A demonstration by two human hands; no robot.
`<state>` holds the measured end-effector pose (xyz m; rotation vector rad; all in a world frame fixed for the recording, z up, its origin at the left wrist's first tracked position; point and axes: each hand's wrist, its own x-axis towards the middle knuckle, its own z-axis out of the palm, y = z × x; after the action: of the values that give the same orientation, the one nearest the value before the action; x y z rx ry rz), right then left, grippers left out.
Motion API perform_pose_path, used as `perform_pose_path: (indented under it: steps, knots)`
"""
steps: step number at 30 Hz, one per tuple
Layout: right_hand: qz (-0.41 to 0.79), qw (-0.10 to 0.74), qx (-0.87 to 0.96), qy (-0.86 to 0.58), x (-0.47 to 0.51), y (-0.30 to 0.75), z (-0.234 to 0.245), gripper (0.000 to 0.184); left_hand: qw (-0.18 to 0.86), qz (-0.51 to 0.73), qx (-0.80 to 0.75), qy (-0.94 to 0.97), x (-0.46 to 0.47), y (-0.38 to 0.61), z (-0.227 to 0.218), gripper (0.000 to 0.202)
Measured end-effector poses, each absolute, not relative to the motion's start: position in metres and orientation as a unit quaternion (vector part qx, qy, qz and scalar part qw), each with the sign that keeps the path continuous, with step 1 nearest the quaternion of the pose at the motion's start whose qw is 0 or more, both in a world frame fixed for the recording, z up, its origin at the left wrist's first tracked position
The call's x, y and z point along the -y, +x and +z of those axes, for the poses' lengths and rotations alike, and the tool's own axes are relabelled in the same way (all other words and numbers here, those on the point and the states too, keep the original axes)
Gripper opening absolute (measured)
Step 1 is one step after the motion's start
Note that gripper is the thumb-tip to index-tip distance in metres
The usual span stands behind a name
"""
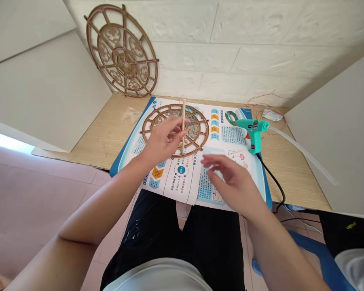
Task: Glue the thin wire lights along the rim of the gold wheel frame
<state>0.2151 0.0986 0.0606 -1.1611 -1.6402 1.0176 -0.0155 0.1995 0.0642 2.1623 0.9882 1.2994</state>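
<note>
My left hand (162, 141) pinches a thin wooden dowel (183, 115) and holds it upright over a flat wooden lattice wheel (200, 133). The wheel lies on a printed instruction sheet (188, 178) spread on a low wooden board (109, 129). My right hand (230, 178) hovers over the sheet's near right part with fingers spread and nothing in it. A teal glue gun (253, 131) stands on the sheet just beyond the right hand.
A second wooden lattice wheel (123, 50) leans against the white wall at the back left. A clear glue stick (303, 151) juts from the gun to the right. Its black cord (273, 180) trails off the board's edge. Thin wires (267, 103) lie at the back right.
</note>
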Motion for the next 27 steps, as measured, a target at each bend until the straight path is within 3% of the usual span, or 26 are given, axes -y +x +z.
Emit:
perform_pose_path:
  steps: [4,8,16,27]
  knots:
    - [0.346,0.366,0.726,-0.469,-0.167,0.197,0.077,0.03,0.196,0.466,-0.339,0.793,-0.202,-0.016,0.066,0.02]
    - [0.344,0.308,0.779,-0.424,-0.202,0.182,0.078,0.007,0.157,0.464,-0.331,0.806,-0.207,-0.016,0.066,0.026]
    - [0.326,0.33,0.813,-0.353,-0.201,0.184,0.058,0.007,0.091,0.423,-0.408,0.804,-0.186,-0.02,0.049,0.03]
    - [0.337,0.337,0.807,-0.348,-0.207,0.192,0.043,0.008,0.082,0.304,-0.463,0.829,-0.153,-0.024,0.021,0.009]
